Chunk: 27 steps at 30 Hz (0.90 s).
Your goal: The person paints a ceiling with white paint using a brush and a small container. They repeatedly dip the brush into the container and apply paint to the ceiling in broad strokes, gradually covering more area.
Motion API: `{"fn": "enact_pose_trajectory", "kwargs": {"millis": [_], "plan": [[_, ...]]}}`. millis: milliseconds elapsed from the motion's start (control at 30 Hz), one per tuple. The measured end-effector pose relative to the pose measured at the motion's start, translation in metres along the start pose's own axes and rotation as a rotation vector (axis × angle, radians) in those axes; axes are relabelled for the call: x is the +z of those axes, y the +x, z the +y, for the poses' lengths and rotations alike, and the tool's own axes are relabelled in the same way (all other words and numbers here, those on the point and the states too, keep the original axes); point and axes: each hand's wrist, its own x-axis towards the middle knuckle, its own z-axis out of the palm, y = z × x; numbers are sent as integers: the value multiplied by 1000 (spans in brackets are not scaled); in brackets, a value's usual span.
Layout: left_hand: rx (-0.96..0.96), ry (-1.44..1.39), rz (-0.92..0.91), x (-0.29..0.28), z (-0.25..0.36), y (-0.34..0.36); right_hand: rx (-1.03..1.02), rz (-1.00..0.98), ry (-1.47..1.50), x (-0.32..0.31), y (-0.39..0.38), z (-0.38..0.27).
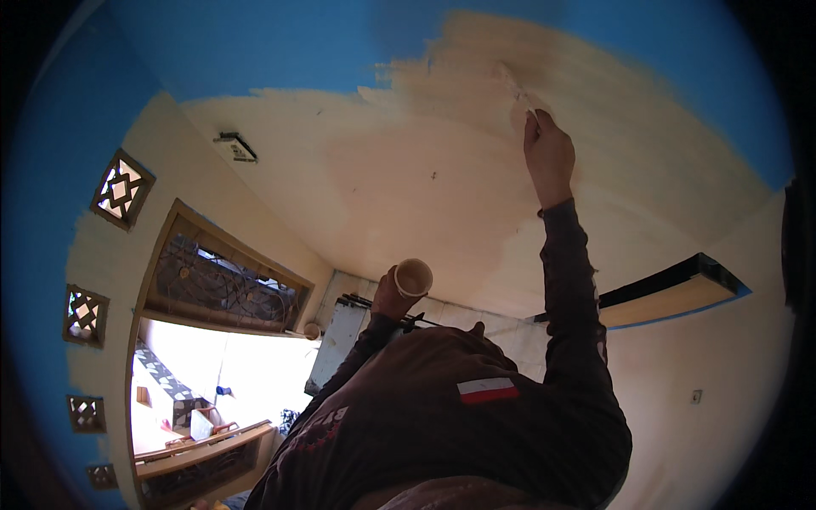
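Holding, seemingly, a brush (512, 83) by its handle in right hand (549, 153): probably light, soft-tipped. Holding cup (415, 277) around its side in left hand (388, 299): likely light, stiff.

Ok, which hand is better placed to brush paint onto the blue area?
Probably the right hand: it holds the paintbrush, raised near the blue area. The left hand is lower, farther from the blue, and occupied with a cup.
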Motion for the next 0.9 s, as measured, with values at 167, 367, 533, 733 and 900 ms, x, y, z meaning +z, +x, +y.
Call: {"fn": "enact_pose_trajectory", "kwargs": {"millis": [167,367,533,733,900], "plan": [[-77,15,-72,-6,10,7,-330,68,131,18,-24,-32],[80,-76,-40,6,-19,9,-560,18,25,70,11,-68],[66,-59,-18,4,-17,11,-540,-7,-109,71,28,-50],[-2,-92,-54,-6,11,10,-441,-99,-284,17,11,-6],[18,-70,-77,-6,10,10,-418,-79,-230,-21,-4,2]]}}
